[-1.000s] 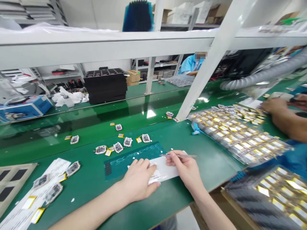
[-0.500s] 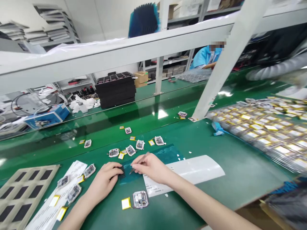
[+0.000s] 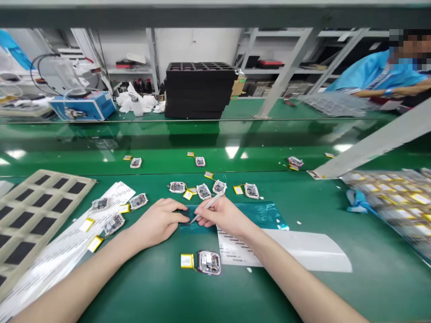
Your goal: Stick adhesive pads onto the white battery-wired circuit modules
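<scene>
- The left hand (image 3: 158, 220) lies on a blue-green plastic sheet (image 3: 261, 214), with its fingers bent down. (I can't tell if they pinch something small.)
- The right hand (image 3: 220, 213) grips thin metal tweezers (image 3: 208, 205) between its thumb and fingers.
- The tweezer tips point down at the sheet, just beside the left hand's fingers.
- The sheet lies flat on a green workbench (image 3: 370, 278), right under both hands.
- A white paper sheet (image 3: 303, 249) lies beside it, under the right arm.
- Just below the hands sit a yellow battery (image 3: 187, 260) and a small circuit board (image 3: 209, 262), close together.
- Above the hands, more small boards (image 3: 203, 191) and little yellow batteries lie in a loose bunch.
- To the left is a tan tray with black squares (image 3: 81, 190), next to white paper strips (image 3: 116, 195).
- To the right is a big tray of shiny batteries (image 3: 390, 197).
- Far off, a co-worker in a blue sleeve (image 3: 370, 74) sits past a stack of black trays (image 3: 198, 89).
</scene>
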The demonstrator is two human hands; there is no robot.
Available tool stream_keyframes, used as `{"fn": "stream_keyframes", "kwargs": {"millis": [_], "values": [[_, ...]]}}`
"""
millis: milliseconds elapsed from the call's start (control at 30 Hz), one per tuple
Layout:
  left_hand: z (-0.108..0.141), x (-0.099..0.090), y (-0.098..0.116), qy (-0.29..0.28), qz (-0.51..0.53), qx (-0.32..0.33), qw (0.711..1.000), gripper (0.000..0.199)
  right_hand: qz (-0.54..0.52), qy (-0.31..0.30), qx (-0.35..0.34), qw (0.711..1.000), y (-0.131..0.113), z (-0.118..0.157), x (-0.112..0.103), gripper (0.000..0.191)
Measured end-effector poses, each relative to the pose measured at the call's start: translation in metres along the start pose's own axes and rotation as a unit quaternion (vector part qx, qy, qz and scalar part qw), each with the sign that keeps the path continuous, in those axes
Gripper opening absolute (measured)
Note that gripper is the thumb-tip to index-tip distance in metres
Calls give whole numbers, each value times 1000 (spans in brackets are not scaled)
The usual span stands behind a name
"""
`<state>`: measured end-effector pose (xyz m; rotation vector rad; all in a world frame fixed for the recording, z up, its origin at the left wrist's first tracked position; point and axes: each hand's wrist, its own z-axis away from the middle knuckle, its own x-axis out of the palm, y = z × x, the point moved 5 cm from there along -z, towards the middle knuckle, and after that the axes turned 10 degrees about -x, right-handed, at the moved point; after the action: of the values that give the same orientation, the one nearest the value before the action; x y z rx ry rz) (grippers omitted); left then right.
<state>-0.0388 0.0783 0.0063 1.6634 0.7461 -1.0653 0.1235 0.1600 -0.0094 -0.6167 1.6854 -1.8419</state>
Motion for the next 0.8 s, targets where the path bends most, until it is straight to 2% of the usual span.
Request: {"fn": "stream_keyframes", "kwargs": {"millis": [233, 367, 467, 533, 600, 667, 733, 800], "values": [[-1, 3, -1, -5, -28, 8, 1000, 45, -13, 2, 3, 1000, -8, 4, 2, 53], [0, 0, 0, 16, -31, 15, 999, 44, -16, 16, -10, 1000, -24, 17, -5, 56], [5, -9, 13, 63, -9, 19, 998, 38, 0, 61, -50, 997, -42, 42, -18, 51], [11, -9, 30, 40, 15, 34, 999, 30, 21, 121, -87, 989, -49, 66, -27, 48], [18, -1, 49, -28, 34, 49, 998, 24, 33, 193, -104, 975, -45, 92, -35, 46], [26, 9, 65, -74, 30, 51, 995, 33, 32, 250, -107, 962, -31, 114, -38, 46], [31, 18, 75, -72, -3, 49, 996, 43, 22, 288, -112, 951, -11, 131, -39, 45], [32, 24, 78, -47, -43, 55, 996, 36, 4, 316, -113, 942, 7, 141, -38, 43]]}}
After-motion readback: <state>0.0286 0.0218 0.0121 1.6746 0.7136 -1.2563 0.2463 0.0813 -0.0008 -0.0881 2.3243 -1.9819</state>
